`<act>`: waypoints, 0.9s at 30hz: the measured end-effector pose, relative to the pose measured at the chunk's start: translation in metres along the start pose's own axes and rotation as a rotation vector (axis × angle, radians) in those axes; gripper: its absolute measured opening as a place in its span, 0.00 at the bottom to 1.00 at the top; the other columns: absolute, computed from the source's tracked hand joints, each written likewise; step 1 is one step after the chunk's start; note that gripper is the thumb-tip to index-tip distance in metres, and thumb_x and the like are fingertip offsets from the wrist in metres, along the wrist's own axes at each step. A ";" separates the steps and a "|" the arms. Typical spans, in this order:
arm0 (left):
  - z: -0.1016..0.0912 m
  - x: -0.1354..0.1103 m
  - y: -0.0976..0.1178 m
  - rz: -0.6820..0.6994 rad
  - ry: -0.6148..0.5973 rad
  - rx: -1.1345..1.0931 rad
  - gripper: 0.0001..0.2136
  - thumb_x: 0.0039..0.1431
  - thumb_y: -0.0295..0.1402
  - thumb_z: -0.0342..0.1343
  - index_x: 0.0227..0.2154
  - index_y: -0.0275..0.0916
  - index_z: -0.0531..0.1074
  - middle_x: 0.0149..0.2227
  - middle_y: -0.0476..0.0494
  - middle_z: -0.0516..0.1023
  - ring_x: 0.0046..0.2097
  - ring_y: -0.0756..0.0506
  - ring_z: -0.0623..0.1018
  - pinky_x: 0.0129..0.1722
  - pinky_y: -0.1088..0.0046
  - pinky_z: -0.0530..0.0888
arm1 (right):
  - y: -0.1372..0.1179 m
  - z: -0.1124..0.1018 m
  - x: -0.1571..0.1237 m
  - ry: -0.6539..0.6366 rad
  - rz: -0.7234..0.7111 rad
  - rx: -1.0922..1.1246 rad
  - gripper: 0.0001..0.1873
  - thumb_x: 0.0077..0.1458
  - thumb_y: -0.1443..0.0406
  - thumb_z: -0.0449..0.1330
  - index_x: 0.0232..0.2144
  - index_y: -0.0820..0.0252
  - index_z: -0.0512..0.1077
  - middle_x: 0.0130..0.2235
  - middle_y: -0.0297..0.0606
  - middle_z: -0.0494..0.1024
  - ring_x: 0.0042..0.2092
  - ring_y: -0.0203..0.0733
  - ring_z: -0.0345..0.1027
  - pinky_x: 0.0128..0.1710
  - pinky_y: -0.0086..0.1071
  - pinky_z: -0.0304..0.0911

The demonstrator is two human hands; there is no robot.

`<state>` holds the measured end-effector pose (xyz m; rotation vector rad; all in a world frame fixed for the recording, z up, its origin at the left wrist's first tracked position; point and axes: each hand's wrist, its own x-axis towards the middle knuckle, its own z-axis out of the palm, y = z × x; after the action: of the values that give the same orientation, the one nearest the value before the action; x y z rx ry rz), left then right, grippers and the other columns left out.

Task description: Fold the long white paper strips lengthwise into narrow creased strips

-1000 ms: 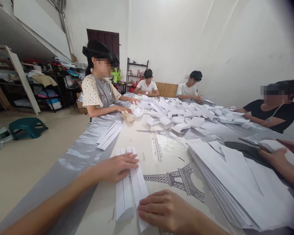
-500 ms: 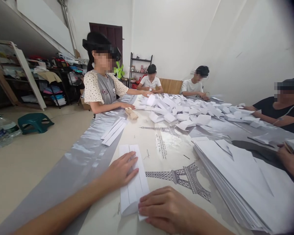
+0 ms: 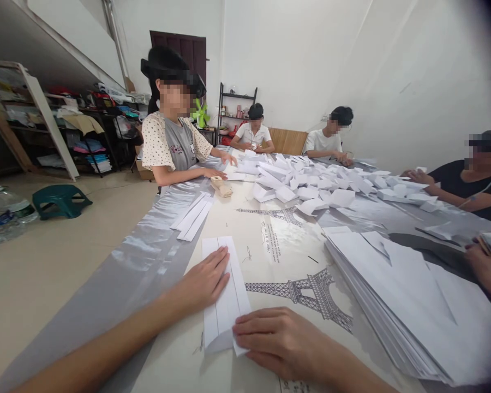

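A long white sheet of paper, creased into lengthwise strips, lies on the table in front of me. My left hand rests on its upper part with the fingers stretched out flat. At the near right corner, my right hand pinches the paper's edge between thumb and fingers, and the near end bulges up slightly. Just beyond, to the left, lie several folded paper strips. To the right stands a thick stack of white paper.
A heap of folded white paper pieces covers the table's far part. A beige bundle lies beside a co-worker at the left edge. Other people sit around the far and right sides. A green stool stands on the floor.
My hands keep nearly the same hold on the paper while the view shifts slightly. The co-worker at left has drawn one hand back from the heap; another at right has lifted a hand.
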<state>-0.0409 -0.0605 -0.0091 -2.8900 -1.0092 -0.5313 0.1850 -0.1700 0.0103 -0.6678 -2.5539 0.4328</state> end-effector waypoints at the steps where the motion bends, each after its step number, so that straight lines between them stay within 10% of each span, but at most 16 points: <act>1: 0.001 0.000 0.000 0.001 0.003 0.002 0.22 0.72 0.37 0.40 0.62 0.29 0.62 0.65 0.32 0.63 0.67 0.40 0.62 0.65 0.61 0.64 | 0.000 0.000 0.000 -0.001 -0.002 -0.015 0.14 0.67 0.67 0.54 0.53 0.62 0.72 0.49 0.37 0.81 0.56 0.37 0.71 0.59 0.29 0.63; 12: 0.005 -0.001 -0.004 -0.005 -0.007 -0.031 0.23 0.72 0.38 0.40 0.63 0.31 0.60 0.67 0.33 0.60 0.68 0.40 0.60 0.67 0.59 0.59 | -0.007 -0.006 0.004 0.001 0.118 0.008 0.10 0.64 0.64 0.56 0.37 0.57 0.79 0.38 0.39 0.77 0.38 0.38 0.69 0.36 0.33 0.67; 27: 0.002 0.000 -0.004 -0.041 -0.046 -0.063 0.23 0.71 0.39 0.42 0.62 0.31 0.62 0.67 0.33 0.60 0.68 0.40 0.60 0.67 0.59 0.59 | -0.010 0.001 0.014 0.014 0.563 0.249 0.03 0.60 0.69 0.60 0.34 0.57 0.74 0.34 0.33 0.74 0.34 0.36 0.65 0.34 0.30 0.62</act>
<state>-0.0420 -0.0570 -0.0114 -2.9560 -1.0796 -0.5096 0.1700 -0.1712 0.0189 -1.2808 -2.2130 0.9063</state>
